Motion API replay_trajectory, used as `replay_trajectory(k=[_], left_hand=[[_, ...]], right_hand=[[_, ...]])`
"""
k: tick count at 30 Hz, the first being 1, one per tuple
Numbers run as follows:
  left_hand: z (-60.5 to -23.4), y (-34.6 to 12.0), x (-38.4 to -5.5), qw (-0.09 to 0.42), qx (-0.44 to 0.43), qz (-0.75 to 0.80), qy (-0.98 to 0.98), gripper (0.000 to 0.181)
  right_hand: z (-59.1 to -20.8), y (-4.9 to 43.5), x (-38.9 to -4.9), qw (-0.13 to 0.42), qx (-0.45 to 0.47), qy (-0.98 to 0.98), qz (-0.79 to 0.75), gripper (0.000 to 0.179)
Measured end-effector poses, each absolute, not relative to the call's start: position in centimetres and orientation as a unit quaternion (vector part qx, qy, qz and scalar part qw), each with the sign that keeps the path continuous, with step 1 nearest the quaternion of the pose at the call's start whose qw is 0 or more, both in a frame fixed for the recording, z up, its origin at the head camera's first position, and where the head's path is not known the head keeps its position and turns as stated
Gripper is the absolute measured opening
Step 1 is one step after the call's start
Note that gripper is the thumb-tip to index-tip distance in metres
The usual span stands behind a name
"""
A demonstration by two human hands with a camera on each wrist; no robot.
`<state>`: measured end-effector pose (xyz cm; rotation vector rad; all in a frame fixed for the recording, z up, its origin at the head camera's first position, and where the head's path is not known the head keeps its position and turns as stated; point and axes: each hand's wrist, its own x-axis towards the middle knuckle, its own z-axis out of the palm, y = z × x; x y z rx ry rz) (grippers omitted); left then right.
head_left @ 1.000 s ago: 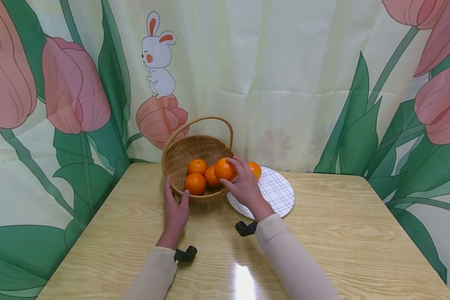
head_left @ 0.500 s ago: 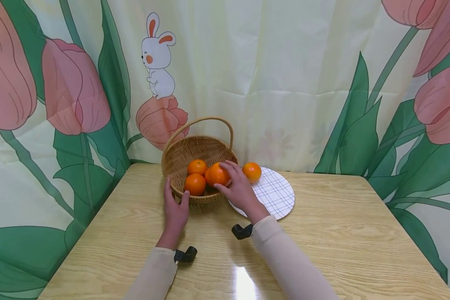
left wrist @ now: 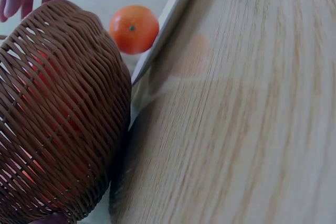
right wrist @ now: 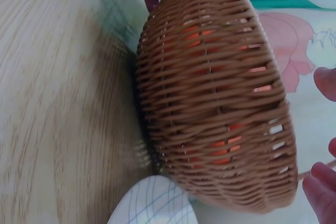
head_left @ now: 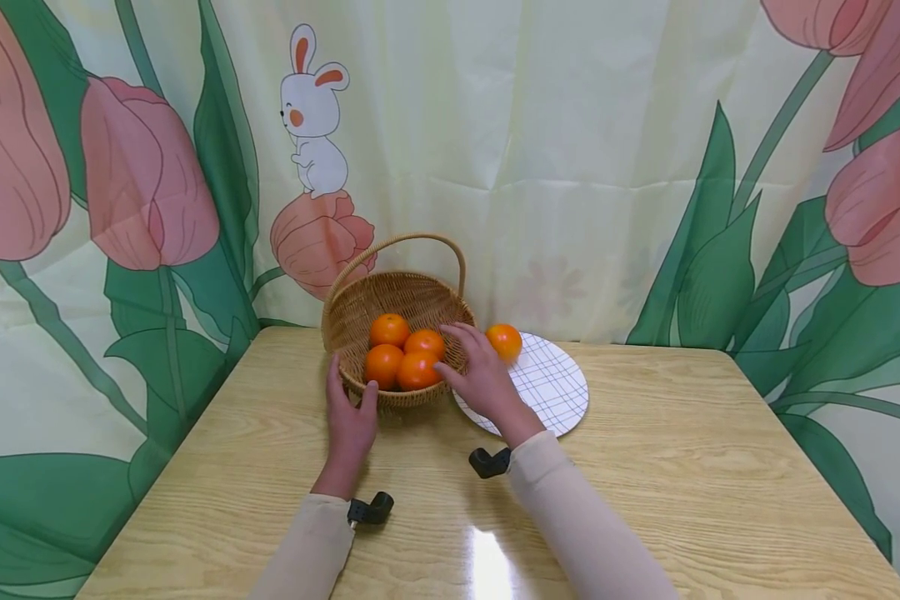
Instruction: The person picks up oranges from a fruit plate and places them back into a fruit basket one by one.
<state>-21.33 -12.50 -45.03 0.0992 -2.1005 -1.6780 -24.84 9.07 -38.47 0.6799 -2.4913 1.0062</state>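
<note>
A wicker basket (head_left: pixel 386 292) with a tall hoop handle holds several oranges (head_left: pixel 418 371) grouped near its front rim. My left hand (head_left: pixel 352 425) grips the front left of the basket, thumb at the rim and fingers along the outer wall. Over the basket's right side, my right hand (head_left: pixel 483 383) has its fingers spread beside the front right orange and holds nothing. One more orange (head_left: pixel 503 343) sits on a white plate (head_left: pixel 551 387) with blue grid lines, just behind the right hand. In the right wrist view, the basket weave (right wrist: pixel 215 93) hides most of the fruit.
All of this stands on a light wooden table (head_left: pixel 667 467), near its back edge. A curtain (head_left: pixel 585 233) printed with tulips and a rabbit hangs right behind the basket and plate. Each wrist wears a small black camera (head_left: pixel 372 508).
My right hand has lowered an orange into the basket and let go of it; the oranges there have shifted slightly. The left hand has stayed on the basket.
</note>
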Motion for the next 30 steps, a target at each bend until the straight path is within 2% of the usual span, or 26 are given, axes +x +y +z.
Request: replay_trajectory(k=[10,17,25,30], left_hand=[[-44.9,-12.7,-21.3,0.196,0.041,-0.622,-0.757,0.075],[-43.3,-12.5,-20.4,0.165,0.047,-0.633,-0.755,0.076],[-44.4,-12.6,-21.0,0.185,0.045,-0.623,-0.759,0.075],[-45.2,-12.6,-21.4,0.212,0.037,-0.612,-0.761,0.075]], right_hand=[[-38.8,10.5,-25.1,0.188,0.227,-0.886,0.357,0.052],[-39.6,11.9,-25.9,0.201,0.203,-0.89,0.355,0.051],[-40.0,13.1,-26.5,0.232,0.189,-0.886,0.354,0.047],[-40.3,13.7,-26.9,0.225,0.17,-0.895,0.345,0.048]])
